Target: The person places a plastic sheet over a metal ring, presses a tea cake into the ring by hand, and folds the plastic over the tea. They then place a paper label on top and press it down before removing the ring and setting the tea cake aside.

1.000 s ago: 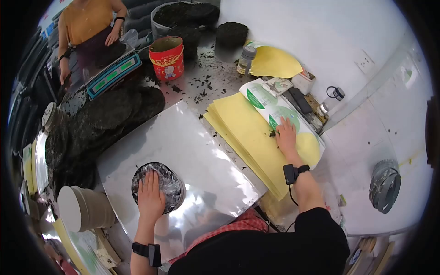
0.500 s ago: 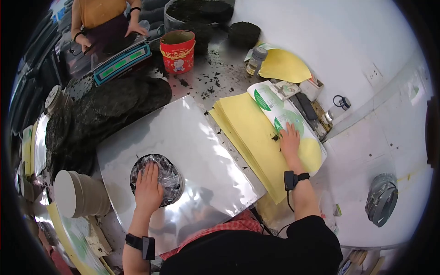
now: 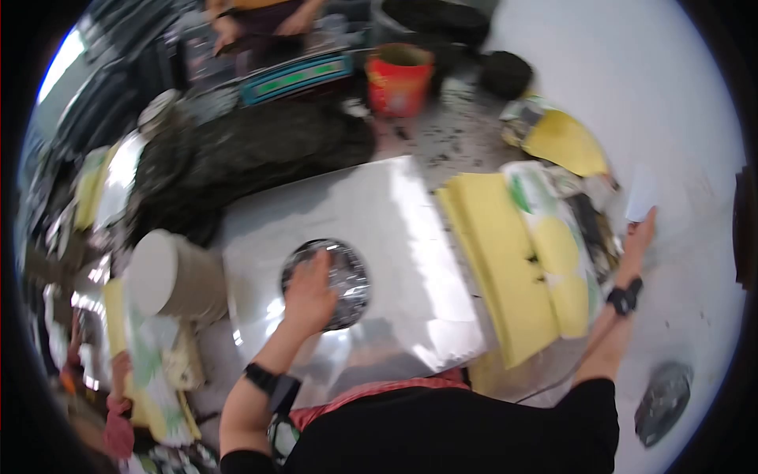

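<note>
My left hand (image 3: 310,296) rests on a round, dark bundle in clear, shiny plastic wrap (image 3: 349,284), its fingers laid over the left part and somewhat blurred. Beneath the bundle lies a shiny metal sheet (image 3: 387,213). Far to the right, my right hand (image 3: 644,229) is stretched out beside the wall, closed on a small pale sheet (image 3: 641,193), possibly paper or a bag; blur hides its kind. Between my hands lie yellow sheets (image 3: 497,276) and a white-and-green printed wrapper (image 3: 525,189).
A stack of round, pale discs (image 3: 185,276) stands left of the metal sheet. Behind it lie dark, flat sheets in a pile (image 3: 253,150), a scale (image 3: 296,79) and a red bucket (image 3: 399,83). Another person's hands (image 3: 296,20) are at the back. A dark bundle (image 3: 663,403) sits lower right.
My right hand has left the printed wrapper, reached out right and now holds the pale sheet. My left hand stays on the wrapped bundle, its fingers shifted. The whole view has swung left.
</note>
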`<state>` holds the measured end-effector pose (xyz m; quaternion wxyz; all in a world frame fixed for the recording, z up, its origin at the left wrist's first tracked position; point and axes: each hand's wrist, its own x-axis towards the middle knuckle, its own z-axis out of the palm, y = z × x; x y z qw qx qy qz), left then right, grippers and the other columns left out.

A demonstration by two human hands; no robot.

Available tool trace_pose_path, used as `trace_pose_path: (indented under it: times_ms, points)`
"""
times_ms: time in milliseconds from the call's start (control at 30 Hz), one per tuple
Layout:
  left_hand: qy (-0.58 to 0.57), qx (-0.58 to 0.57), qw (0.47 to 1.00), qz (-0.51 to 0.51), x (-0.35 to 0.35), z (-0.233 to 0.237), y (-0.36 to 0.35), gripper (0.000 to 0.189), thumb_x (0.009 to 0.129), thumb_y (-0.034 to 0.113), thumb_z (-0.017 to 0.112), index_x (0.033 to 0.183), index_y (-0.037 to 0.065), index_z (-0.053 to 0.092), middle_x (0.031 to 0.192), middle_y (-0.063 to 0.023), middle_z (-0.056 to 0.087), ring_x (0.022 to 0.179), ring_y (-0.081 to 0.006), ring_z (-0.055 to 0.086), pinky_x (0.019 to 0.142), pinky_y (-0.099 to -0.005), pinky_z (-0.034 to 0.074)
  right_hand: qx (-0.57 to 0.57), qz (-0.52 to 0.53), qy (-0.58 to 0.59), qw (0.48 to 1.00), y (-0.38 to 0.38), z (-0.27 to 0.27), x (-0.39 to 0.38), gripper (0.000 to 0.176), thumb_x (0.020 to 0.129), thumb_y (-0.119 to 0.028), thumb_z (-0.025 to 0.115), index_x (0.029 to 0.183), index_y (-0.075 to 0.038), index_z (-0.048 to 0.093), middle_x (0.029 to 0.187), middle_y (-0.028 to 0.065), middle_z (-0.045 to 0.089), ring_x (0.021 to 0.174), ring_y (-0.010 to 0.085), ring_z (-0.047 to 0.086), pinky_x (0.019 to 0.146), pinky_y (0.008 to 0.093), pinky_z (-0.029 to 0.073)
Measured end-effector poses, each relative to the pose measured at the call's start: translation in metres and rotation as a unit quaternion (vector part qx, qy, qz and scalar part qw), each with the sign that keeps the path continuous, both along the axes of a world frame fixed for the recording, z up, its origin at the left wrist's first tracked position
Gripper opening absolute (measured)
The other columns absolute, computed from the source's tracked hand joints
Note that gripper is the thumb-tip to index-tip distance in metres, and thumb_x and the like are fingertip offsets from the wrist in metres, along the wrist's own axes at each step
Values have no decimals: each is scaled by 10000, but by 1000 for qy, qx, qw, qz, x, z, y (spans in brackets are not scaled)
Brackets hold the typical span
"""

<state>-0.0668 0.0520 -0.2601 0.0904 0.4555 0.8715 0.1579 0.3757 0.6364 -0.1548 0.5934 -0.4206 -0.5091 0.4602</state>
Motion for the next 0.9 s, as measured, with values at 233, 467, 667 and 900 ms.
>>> trace_pose_path:
  times_ms: [233, 467, 667, 900]
  points:
    - [70, 53, 990, -109, -15, -32, -13, 555, 900, 305, 534, 1346, -12, 449, 1331, -178, 523, 1294, -277, 441, 1137, -421, 245, 320, 609, -254, 679, -401, -92, -307, 854, 868, -469, 570, 1469, 20, 210, 1504, 230, 274, 1427, 347, 205, 1164, 475, 127]
    - [-53, 134, 987, -70, -12, -10, -18, 480, 828, 232, 635, 1268, 71, 531, 1273, -161, 556, 1213, -321, 504, 1033, -401, 383, 279, 600, -328, 674, -451, -84, -367, 799, 930, -533, 429, 1468, 20, 221, 1508, 223, 267, 1421, 369, 208, 1143, 549, 93]
    - [-321, 421, 840, 122, -34, 2, -42, 488, 892, 37, 478, 1371, 6, 384, 1427, -201, 401, 1373, -310, 341, 1110, -402, 292, 414, 518, -437, 608, -492, -117, -381, 703, 933, -506, 430, 1489, -114, 255, 1541, 178, 212, 1422, 427, 147, 1105, 642, 57]
    - [-180, 235, 954, 52, -57, 17, -34, 438, 909, 203, 539, 1308, 30, 486, 1230, -200, 560, 1136, -378, 526, 924, -399, 445, 407, 522, -505, 554, -498, -119, -384, 663, 886, -541, 486, 1427, -168, 407, 1555, 158, 182, 1431, 445, 58, 1066, 710, -7]
